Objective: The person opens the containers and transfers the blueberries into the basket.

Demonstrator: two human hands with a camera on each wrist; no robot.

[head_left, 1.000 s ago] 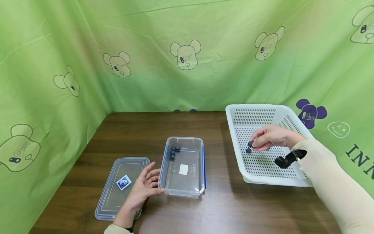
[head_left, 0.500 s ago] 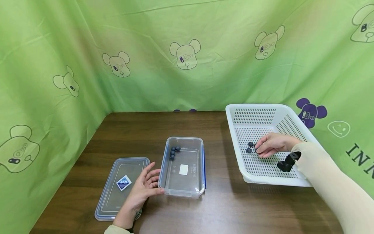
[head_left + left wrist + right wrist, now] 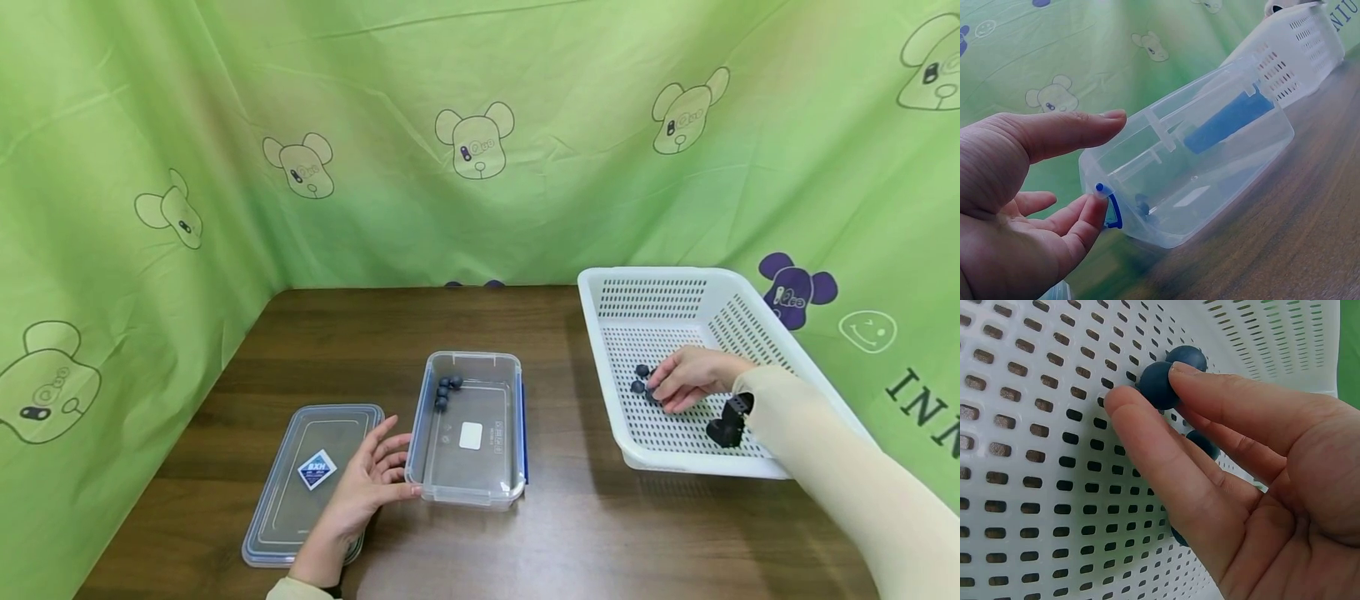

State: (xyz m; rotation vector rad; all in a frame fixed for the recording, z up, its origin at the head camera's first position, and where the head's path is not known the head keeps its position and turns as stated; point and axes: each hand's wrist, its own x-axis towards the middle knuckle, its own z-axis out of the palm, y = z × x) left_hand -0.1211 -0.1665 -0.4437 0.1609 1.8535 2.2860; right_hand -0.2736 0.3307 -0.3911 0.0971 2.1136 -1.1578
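Note:
In the head view, my right hand (image 3: 696, 377) reaches into the white perforated basket (image 3: 606, 392). The right wrist view shows its thumb and index finger pinching a blueberry (image 3: 1158, 385). Another blueberry (image 3: 1186, 357) lies just behind, and more are partly hidden by the fingers. My left hand (image 3: 362, 483) rests against the left side of a clear lidless food container (image 3: 487, 492), fingers relaxed. Up close, its fingertips touch the blue latch (image 3: 1113, 209) and its thumb lies near the rim. Several blueberries (image 3: 442, 392) sit inside the container toward its far left corner.
A clear lid (image 3: 288, 517) with a blue seal and a diamond label lies left of the container, partly under my left forearm. Everything stands on a dark wooden table (image 3: 525, 325). A green printed curtain (image 3: 390, 208) hangs behind and at the sides.
My right hand lets go of one blueberry beside another on the basket floor, shifts toward me, then moves slightly left onto another blueberry. The left hand and container stay in place.

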